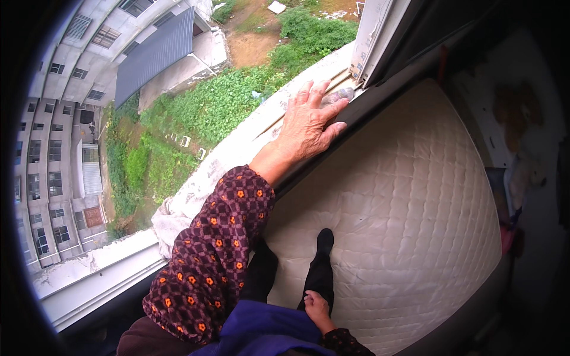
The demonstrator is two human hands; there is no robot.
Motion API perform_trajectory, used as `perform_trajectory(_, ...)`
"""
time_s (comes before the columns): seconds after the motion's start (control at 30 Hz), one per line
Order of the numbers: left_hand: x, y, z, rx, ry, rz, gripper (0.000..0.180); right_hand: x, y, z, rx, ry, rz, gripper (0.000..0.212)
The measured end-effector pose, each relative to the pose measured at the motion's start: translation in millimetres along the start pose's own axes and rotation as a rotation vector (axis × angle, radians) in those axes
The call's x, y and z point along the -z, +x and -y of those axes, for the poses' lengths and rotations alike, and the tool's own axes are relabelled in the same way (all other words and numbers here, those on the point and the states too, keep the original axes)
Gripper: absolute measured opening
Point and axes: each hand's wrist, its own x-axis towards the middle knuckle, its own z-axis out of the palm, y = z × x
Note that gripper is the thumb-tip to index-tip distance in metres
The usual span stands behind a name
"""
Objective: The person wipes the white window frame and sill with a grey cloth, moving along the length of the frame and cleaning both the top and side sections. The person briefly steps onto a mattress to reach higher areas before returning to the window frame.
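Observation:
My left hand (309, 123) reaches over the window sill, palm down with fingers spread. It lies across the inner window edge beside the sliding track and holds nothing I can see. Close to its fingertips, a crumpled greyish wad (339, 95), perhaps cloth or plastic, sits in the corner by the window frame (371, 44). Lower down, my right hand (317, 307) rests against my dark trouser leg with its fingers curled in. A pale, dirty cloth (178, 216) is bunched on the sill left of my sleeve.
Under my feet is a quilted cream mattress (409, 207). The white window track (107, 293) runs along the left. Outside, far below, lie green plants (208, 107) and grey buildings (53, 142). Soft toys (525, 172) show dimly at the right.

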Motion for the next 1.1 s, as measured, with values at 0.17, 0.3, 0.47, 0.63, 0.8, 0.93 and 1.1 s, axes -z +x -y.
perform_trajectory(0.17,10,-8,5,0.031,0.079,0.034,0.044,-9,-3,-6,0.007,-0.029,-0.006,0.026)
perform_trajectory(0.3,45,-68,9,0.06,0.115,0.07,0.051,-13,-3,-9,0.015,-0.003,-0.019,0.025)
perform_trajectory(0.47,99,-150,11,0.105,0.151,0.136,0.056,-10,-2,7,0.0,-0.061,-0.015,0.023)
perform_trajectory(0.63,147,-227,16,0.21,0.231,0.166,0.042,-1,-8,11,-0.002,-0.016,-0.042,0.021)
perform_trajectory(0.8,106,-185,22,0.169,0.083,0.011,0.042,7,7,0,0.012,0.151,-0.072,0.019)
perform_trajectory(0.93,78,-139,11,0.136,0.038,0.033,0.035,32,68,-33,0.051,0.19,-0.215,0.02)
perform_trajectory(1.1,96,-128,28,-0.072,0.177,0.321,0.042,57,208,-129,-0.172,0.198,-0.45,0.019)
